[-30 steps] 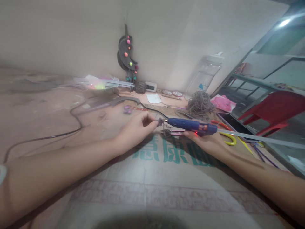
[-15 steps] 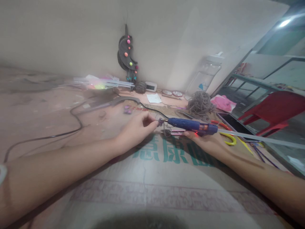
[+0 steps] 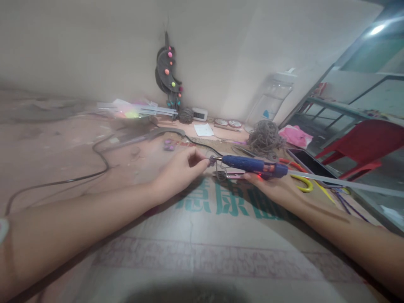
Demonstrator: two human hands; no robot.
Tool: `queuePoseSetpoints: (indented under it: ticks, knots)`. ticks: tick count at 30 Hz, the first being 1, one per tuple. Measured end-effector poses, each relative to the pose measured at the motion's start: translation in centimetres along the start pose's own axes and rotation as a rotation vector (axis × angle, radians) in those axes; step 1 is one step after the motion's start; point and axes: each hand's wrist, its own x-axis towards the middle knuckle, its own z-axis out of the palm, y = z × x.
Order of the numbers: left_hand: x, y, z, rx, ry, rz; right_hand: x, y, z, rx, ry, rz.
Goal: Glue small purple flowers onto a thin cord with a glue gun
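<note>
A blue hot glue gun lies level in my right hand, which is closed round its underside. A long clear glue stick sticks out of its back end, and a red light glows near my fingers. The metal nozzle touches or almost touches a small grey yarn piece. My left hand pinches that piece between thumb and fingertips. Just below the gun is a slim pinkish tool with a grey yarn bit at its end; whether my right fingers hold it is unclear.
A grey yarn heap, a water bottle, a phone and yellow-handled scissors stand or lie at the right. Glue sticks lie behind. A black cord crosses the left. A grey crescent ornament hangs on the wall.
Almost nothing differs. Both hands, the glue gun and the small yarn piece keep their places, with only a very slight shift of the glue gun to the left.
</note>
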Motion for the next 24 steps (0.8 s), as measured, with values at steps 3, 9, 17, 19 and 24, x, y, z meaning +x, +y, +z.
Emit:
queuePoseSetpoints:
  ticks: [3,9,17,19,24]
  knots:
    - [0.0,-0.1,0.0,-0.009,0.004,-0.011,-0.1,0.3,0.1,0.004,0.014,-0.032]
    - [0.4,-0.4,-0.1,-0.065,-0.015,-0.019,-0.4,1.6,-0.4,-0.035,-0.016,0.008]
    - [0.2,-0.2,-0.1,-0.105,-0.029,-0.027,0.2,0.3,-1.4,0.321,-0.06,-0.017]
    - [0.1,-0.2,0.0,-0.101,-0.045,-0.012,1.1,-0.5,-1.7,0.313,0.004,-0.008]
    - [0.1,-0.4,0.1,-0.068,-0.043,-0.009,6.4,-2.3,-2.2,0.07,0.018,0.077]
